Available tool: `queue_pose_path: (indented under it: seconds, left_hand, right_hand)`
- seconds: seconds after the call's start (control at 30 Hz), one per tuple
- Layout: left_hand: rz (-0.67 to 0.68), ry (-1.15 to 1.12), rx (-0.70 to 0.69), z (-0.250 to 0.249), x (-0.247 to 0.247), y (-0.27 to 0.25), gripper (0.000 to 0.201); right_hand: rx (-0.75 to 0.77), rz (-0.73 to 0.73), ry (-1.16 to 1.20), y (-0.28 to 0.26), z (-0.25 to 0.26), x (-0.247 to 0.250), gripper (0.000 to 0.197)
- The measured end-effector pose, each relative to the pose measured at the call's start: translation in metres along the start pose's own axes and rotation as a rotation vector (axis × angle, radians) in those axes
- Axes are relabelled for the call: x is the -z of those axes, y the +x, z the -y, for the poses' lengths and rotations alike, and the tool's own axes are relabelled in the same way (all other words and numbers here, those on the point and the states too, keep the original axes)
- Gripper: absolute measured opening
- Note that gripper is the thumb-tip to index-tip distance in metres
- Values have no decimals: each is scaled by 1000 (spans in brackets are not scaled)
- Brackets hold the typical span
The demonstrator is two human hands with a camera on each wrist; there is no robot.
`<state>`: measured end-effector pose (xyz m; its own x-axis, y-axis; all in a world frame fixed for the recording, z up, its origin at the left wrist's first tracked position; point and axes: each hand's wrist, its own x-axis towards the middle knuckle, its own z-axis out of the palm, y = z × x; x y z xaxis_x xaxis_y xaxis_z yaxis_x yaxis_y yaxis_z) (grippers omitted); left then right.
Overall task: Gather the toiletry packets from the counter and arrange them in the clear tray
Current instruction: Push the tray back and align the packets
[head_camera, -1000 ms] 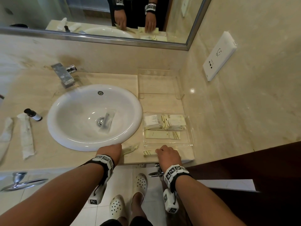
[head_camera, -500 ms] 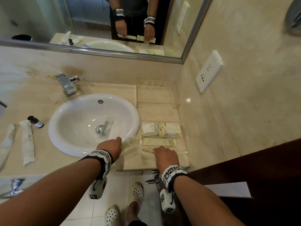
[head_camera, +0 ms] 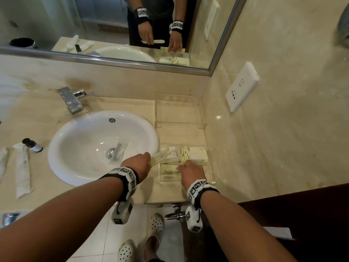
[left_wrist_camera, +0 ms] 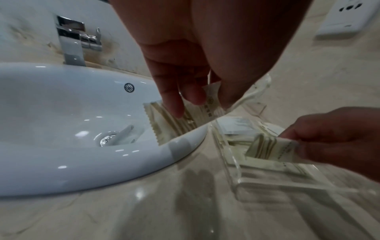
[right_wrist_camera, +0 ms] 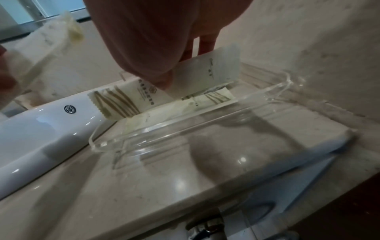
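My left hand [head_camera: 138, 163] pinches a long pale packet [left_wrist_camera: 174, 120] between thumb and fingers, held over the right rim of the white sink [head_camera: 79, 148], its far end reaching toward the clear tray [head_camera: 212, 167]. My right hand [head_camera: 191, 172] grips a second striped packet [right_wrist_camera: 131, 97] by its middle, holding it tilted above the near half of that tray, just over a packet already lying flat on the tray floor [right_wrist_camera: 164, 112]. More cream packets [head_camera: 194, 155] sit side by side along the tray's far half. The tray rests on the beige marble counter [head_camera: 166, 193] just right of the sink, close to the side wall. A second clear tray [head_camera: 179, 110] stands behind it against the backsplash. Left of the sink lie a small dark-capped bottle [head_camera: 33, 145] and rolled white cloths [head_camera: 22, 169].
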<state>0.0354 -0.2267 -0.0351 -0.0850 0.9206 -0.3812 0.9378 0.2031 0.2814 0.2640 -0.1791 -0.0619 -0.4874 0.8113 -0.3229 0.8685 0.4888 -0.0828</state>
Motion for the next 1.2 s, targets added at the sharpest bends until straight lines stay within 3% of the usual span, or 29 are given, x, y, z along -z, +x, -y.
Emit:
queue_pose_path:
  seconds: [0.27, 0.47, 0.9, 1.2]
  left_hand:
    - [31, -39, -28, -7, -8, 8, 23]
    - [38, -47, -15, -6, -6, 15, 24]
    - [95, 58, -65, -33, -4, 30, 27]
    - [205, 173, -141, -65, -8, 43, 39]
  right_hand:
    - [9, 189, -101, 20, 5, -10, 45]
    - [29, 141, -70, 18, 5, -13, 53]
    - [80, 101, 63, 10, -5, -13, 39]
    - [-118, -98, 307, -27, -20, -10, 30]
